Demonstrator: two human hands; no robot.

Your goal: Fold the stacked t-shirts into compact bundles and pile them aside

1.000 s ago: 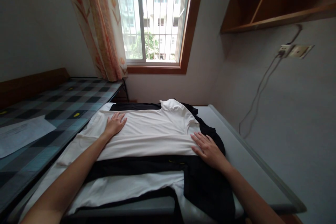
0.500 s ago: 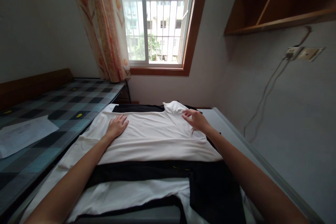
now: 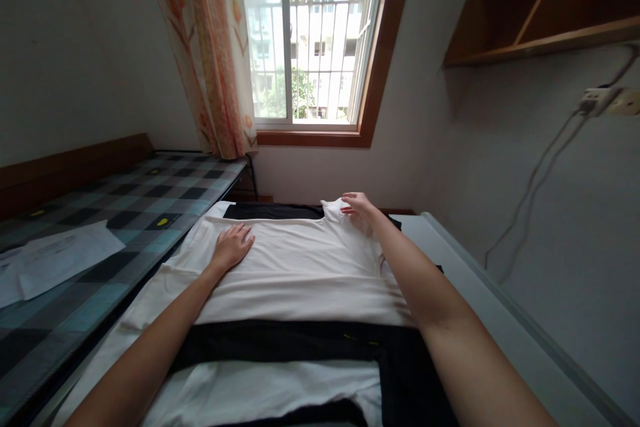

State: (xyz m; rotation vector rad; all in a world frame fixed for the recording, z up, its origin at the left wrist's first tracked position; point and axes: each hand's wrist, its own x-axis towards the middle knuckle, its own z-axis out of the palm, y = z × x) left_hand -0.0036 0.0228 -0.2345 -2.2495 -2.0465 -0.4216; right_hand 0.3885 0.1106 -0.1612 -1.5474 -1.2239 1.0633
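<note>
A white shirt lies spread over other black and white garments. Flat on its left part rests my left hand, fingers spread and holding nothing. At the shirt's far right, by the sleeve, is my right hand; its fingers are apart and touch or hover just over the cloth, which I cannot tell. Nearer to me, a black garment shows below the white shirt, with another white garment in front of it.
On the left stands a bed with a checked cover and paper sheets. A pale surface with a raised edge runs along the right wall. Beyond are a curtain, a barred window, a wooden shelf and hanging cables.
My right hand has moved toward the far edge of the shirt's sleeve, which now lies flatter. My left hand stays on the cloth. The view has shifted slightly, so things appear further right.
</note>
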